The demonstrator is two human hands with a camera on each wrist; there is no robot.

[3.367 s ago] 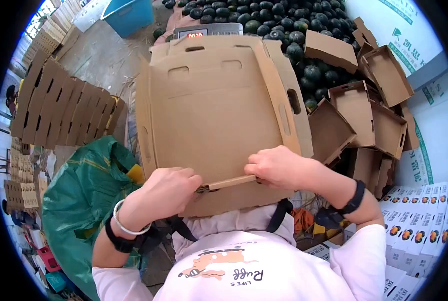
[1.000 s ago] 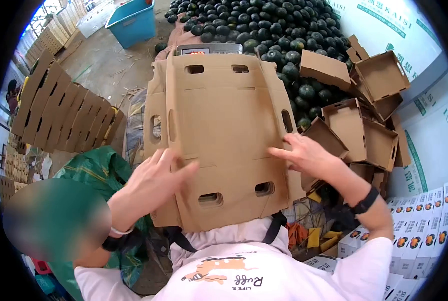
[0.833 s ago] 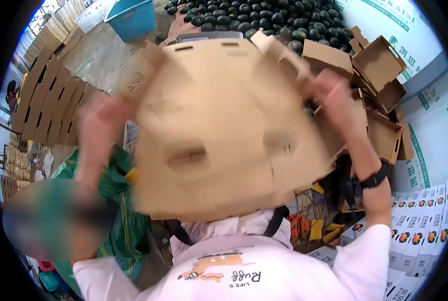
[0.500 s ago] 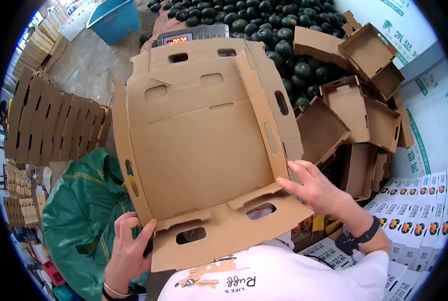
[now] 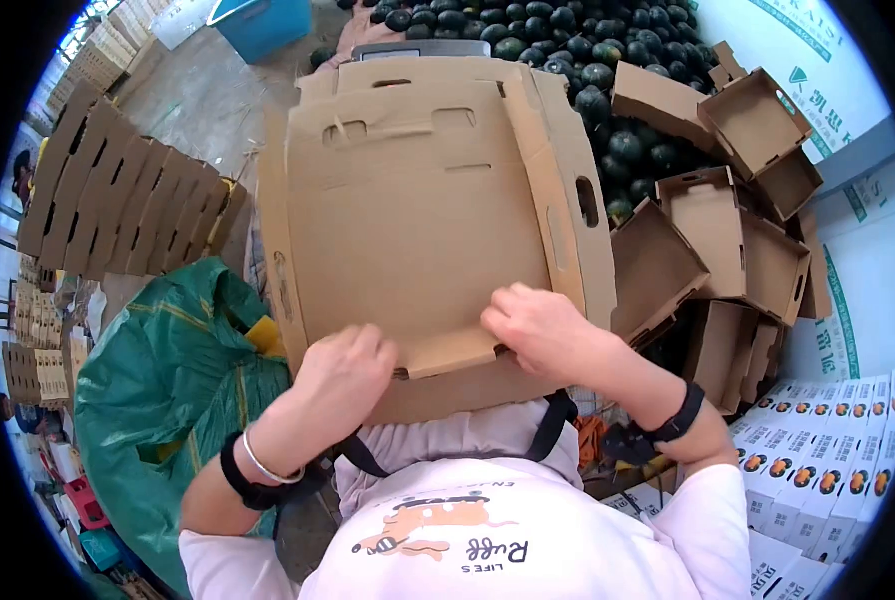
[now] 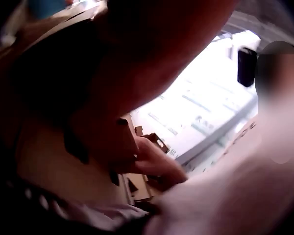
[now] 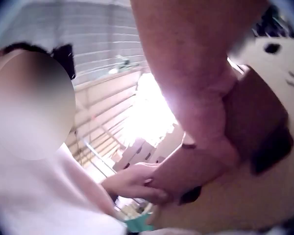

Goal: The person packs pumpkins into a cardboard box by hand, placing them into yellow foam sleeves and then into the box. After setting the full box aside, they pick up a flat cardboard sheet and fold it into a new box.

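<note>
A partly folded cardboard box (image 5: 417, 240) lies before the person, its side walls standing up and its far flap lying out flat with cut slots. Along the near edge, the front wall (image 5: 447, 352) is folded up and over. My left hand (image 5: 347, 368) grips this wall near its left end, fingers curled over the top. Toward its right end my right hand (image 5: 542, 328) holds the same wall in the same way. In the right wrist view, the right hand (image 7: 206, 122) and the left hand (image 7: 137, 182) both hold the brown wall. The left wrist view is dark and blurred.
Loose cardboard trays (image 5: 702, 225) are heaped at the right, beside a pile of dark green round fruit (image 5: 567, 40). A row of stacked boxes (image 5: 117, 190) stands left, with a green sack (image 5: 167, 380) nearer. Printed white cartons (image 5: 817, 470) lie at lower right.
About a second ago both hands were loose over the flat cardboard; then the cardboard was turned with its side walls up. Now both hands have moved inward and grip the near wall, folding it up.
</note>
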